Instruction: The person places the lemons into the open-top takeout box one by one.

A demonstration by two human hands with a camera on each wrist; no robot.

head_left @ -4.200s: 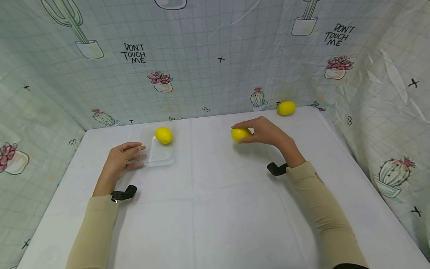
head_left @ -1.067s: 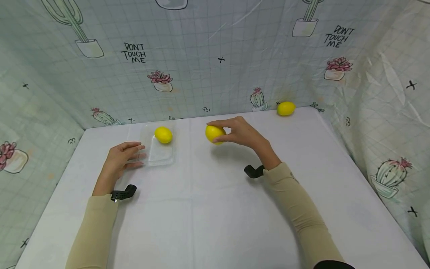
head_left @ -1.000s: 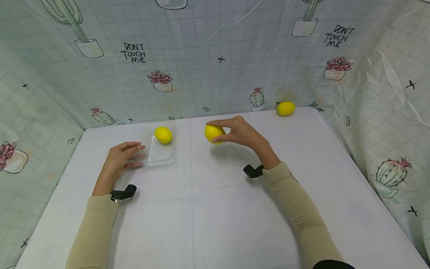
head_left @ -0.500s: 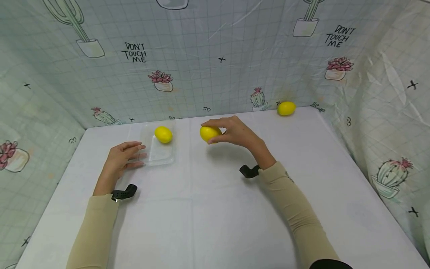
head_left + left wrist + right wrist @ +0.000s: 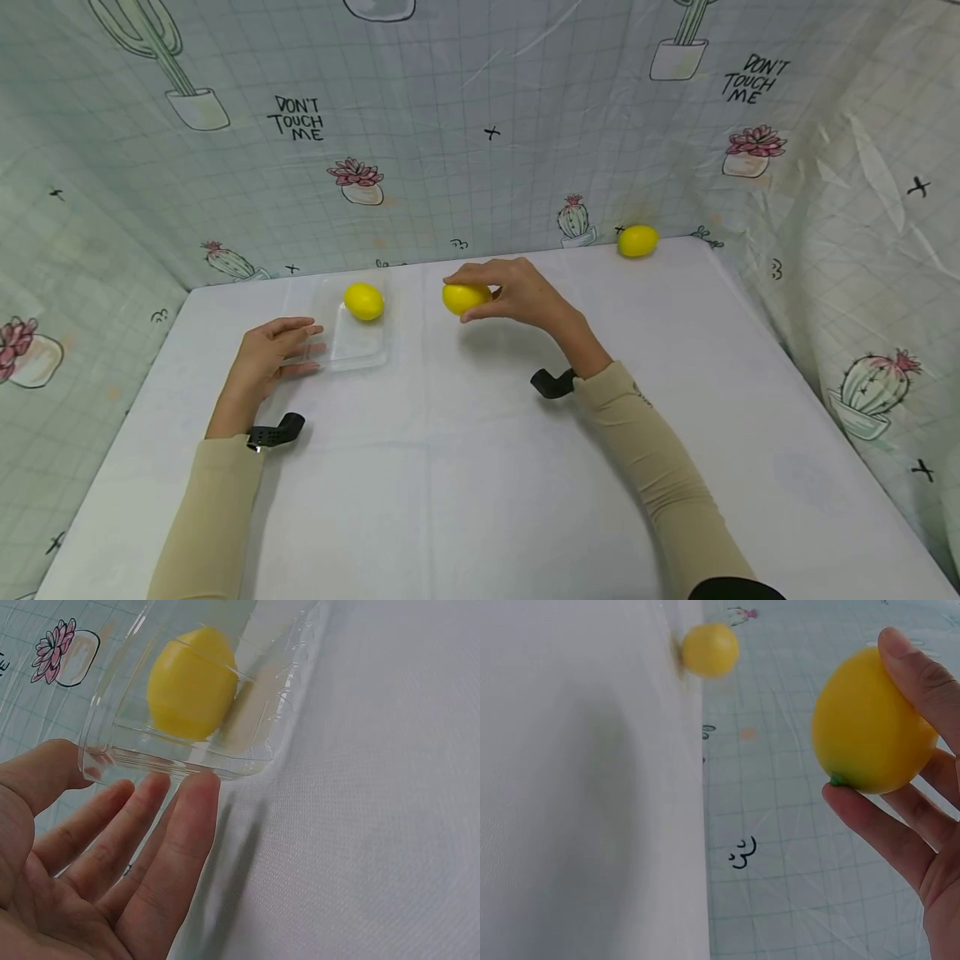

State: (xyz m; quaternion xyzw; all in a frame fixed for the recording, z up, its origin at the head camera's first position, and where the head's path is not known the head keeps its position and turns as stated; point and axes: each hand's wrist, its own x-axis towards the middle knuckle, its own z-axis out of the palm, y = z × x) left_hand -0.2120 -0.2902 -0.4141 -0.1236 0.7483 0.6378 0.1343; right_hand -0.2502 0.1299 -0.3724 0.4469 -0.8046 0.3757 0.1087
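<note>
Right hand point(image 5: 525, 293) pinches a lemon point(image 5: 465, 297) above the bench point(image 5: 480, 467), right of the clear tray point(image 5: 352, 350). Left hand point(image 5: 266, 354), fingers straight, touches the tray's near rim. Fingertip grip risks a drop; the lemon could roll off.

Clear glossy plastic tray point(image 5: 358, 352) — smooth matt lemons point(image 5: 465, 297) — on white cloth table point(image 5: 465, 467).

The backdrop sheet point(image 5: 480, 167) behind the table carries the hand-lettered words "DON'T TOUCH ME" twice: once at upper left point(image 5: 297, 117), beside a drawn potted cactus, and once at upper right point(image 5: 755, 77), just above a drawn pink succulent in a pot. Nothing else readable shows, only small black crosses and squiggles.
</note>
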